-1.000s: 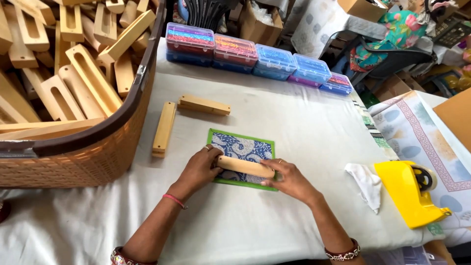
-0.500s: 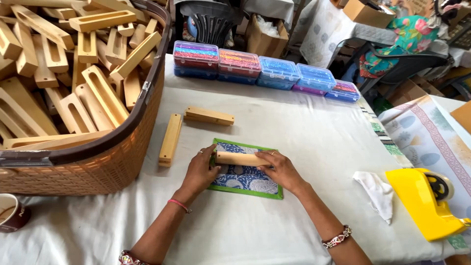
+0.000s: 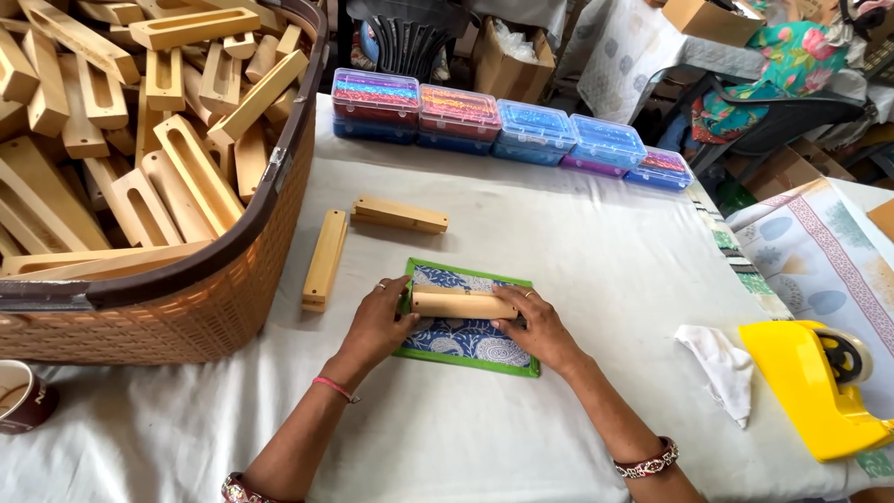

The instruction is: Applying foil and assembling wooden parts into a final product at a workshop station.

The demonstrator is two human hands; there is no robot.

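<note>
Hands (image 3: 377,321) (image 3: 538,326) on smooth wooden block (image 3: 463,305)

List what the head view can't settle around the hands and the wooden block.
- Patterned sheet: its middle is hidden under the wooden block and both hands.
- Left hand and right hand: fingertips are tucked against the block, so the grip is unclear.
- Basket: cut off by the left edge; lower pieces are buried.
- Cup: cut by the left edge.
- Tape dispenser: its far side is cut off.
</note>
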